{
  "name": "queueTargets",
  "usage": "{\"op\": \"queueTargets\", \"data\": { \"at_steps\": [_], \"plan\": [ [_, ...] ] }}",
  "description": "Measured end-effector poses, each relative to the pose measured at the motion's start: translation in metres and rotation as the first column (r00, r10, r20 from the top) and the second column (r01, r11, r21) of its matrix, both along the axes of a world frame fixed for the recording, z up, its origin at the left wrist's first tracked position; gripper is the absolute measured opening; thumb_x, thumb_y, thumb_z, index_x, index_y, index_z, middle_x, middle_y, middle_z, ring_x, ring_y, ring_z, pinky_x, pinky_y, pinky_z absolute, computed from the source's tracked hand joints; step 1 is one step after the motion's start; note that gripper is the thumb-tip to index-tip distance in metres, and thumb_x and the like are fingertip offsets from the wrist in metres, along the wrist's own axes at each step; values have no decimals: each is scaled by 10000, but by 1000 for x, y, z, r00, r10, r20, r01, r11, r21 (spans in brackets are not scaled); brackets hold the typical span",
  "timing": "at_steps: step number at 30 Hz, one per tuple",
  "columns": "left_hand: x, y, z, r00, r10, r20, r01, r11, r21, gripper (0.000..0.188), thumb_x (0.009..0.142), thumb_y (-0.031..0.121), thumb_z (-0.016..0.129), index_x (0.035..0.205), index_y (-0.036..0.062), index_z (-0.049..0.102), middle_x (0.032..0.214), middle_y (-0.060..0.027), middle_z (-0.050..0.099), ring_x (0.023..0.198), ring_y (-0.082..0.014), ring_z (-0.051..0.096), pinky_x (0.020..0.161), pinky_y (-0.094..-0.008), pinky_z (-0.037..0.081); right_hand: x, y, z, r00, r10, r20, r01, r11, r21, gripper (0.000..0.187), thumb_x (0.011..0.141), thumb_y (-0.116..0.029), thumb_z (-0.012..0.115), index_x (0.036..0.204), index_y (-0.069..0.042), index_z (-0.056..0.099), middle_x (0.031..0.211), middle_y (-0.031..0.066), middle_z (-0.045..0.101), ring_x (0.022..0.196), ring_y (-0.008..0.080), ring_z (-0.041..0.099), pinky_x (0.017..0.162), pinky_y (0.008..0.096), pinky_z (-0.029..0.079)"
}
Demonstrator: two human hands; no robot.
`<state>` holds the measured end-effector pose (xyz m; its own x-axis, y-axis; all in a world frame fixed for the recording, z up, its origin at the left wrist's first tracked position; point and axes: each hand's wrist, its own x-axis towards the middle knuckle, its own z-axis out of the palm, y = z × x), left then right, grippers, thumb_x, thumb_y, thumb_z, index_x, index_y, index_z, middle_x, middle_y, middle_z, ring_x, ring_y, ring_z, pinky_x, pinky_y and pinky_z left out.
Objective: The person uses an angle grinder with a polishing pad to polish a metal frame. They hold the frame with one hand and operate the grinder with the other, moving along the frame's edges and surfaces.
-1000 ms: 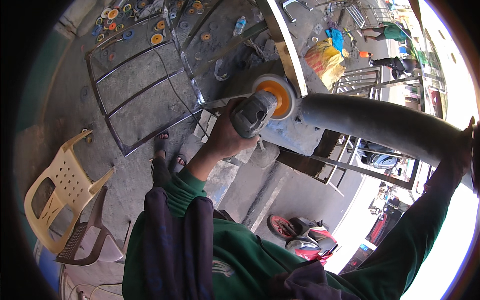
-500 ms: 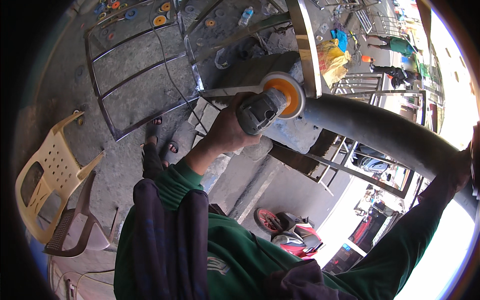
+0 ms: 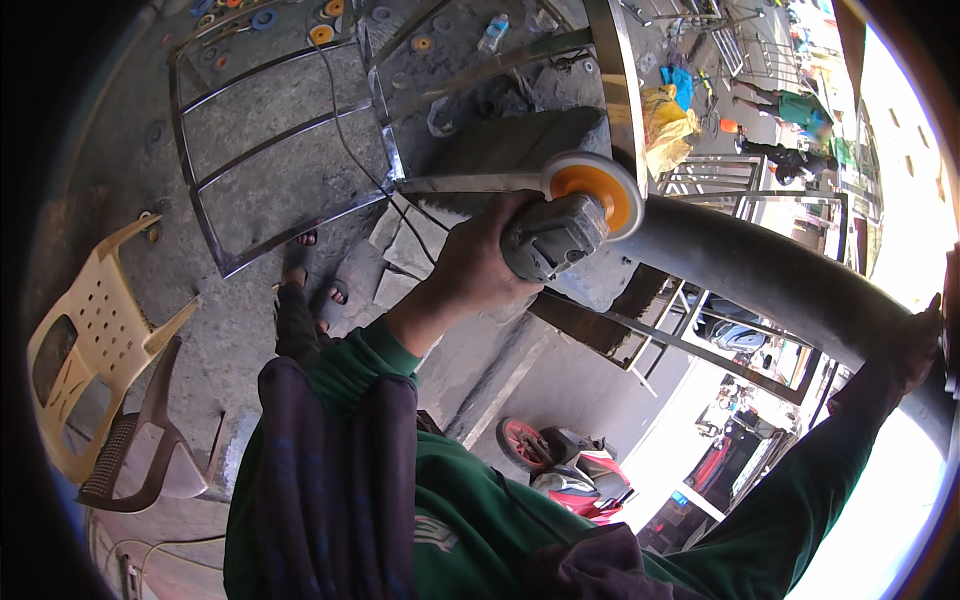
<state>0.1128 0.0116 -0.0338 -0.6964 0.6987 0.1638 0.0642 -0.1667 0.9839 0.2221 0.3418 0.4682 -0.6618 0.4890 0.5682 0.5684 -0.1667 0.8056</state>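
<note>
My left hand (image 3: 487, 250) is closed around the grey-black body of an angle grinder (image 3: 556, 238). Its round disc, with an orange middle and pale rim (image 3: 590, 192), overlaps the lower end of a shiny square metal bar (image 3: 622, 95); whether they touch, I cannot tell. My right hand (image 3: 912, 350) is stretched out to the far right edge, beside the end of a thick dark cylinder (image 3: 760, 255). Its fingers are partly cut off there, so their grip is unclear. A thin metal rail (image 3: 470, 184) runs leftward from behind the disc.
A ladder-like metal frame (image 3: 282, 145) lies at upper left, with a black cord (image 3: 345, 150) across it. Loose discs (image 3: 321, 35) lie beyond. Plastic chairs (image 3: 100, 345) stand at left. Sandalled feet (image 3: 335, 293) show below the frame. A red motorcycle (image 3: 580, 475) is lower down; people (image 3: 795, 108) are far right.
My left hand and the grinder have moved a little to the right, bringing the disc over the bar's lower end. My right hand remains at the right edge.
</note>
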Motion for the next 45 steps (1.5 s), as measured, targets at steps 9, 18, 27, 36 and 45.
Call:
{"op": "queueTargets", "data": {
  "at_steps": [9, 18, 27, 36, 45],
  "plan": [
    [5, -11, -31, 985, 140, -105, -143, 990, -20, 912, 633, 141, 970, 1422, 71, 518, 1276, -179, 693, 1155, -357, 718, 976, -428, 589, 43, 38, 19, 953, 303, -22, -304, 949, -88, 356, 1099, -81, 451, 1421, -2, 582, 1188, 231, 731, 1041, 304, 760, 839, 375, 674],
    [-5, 5, -4, 998, 10, 59, -10, 1000, 0, 880, 683, 129, 919, 1436, 64, 468, 1285, -163, 669, 1178, -314, 700, 984, -408, 576, 31, 33, 17, 974, 222, -37, -224, 972, -76, 380, 1093, -80, 451, 1455, -35, 559, 1236, 214, 715, 1089, 295, 739, 888, 376, 641],
    [-5, -15, -45, 940, -18, 341, 14, 1000, 14, 877, 689, 101, 860, 1454, 32, 437, 1327, -164, 623, 1226, -278, 643, 1065, -388, 510, 31, 34, 17, 979, 195, -50, -199, 977, -81, 410, 1087, -78, 450, 1489, -69, 536, 1285, 196, 699, 1137, 287, 718, 937, 377, 607],
    [-18, -17, -32, 956, -66, 284, 65, 998, 14, 849, 679, 103, 863, 1423, 20, 464, 1287, -156, 639, 1217, -272, 639, 1062, -382, 501, 36, 39, 19, 981, 179, -75, -185, 979, -86, 446, 1081, -77, 449, 1523, -103, 513, 1333, 179, 683, 1185, 278, 697, 986, 379, 573],
    [-22, -14, -46, 935, -41, 353, 53, 998, -22, 915, 665, 106, 861, 1460, 13, 419, 1308, -153, 610, 1214, -265, 621, 1068, -391, 496, 49, 63, 31, 966, 233, -112, -247, 960, -131, 487, 1075, -76, 448, 1556, -137, 489, 1382, 161, 667, 1232, 269, 676, 1035, 380, 539]
  ]
}}
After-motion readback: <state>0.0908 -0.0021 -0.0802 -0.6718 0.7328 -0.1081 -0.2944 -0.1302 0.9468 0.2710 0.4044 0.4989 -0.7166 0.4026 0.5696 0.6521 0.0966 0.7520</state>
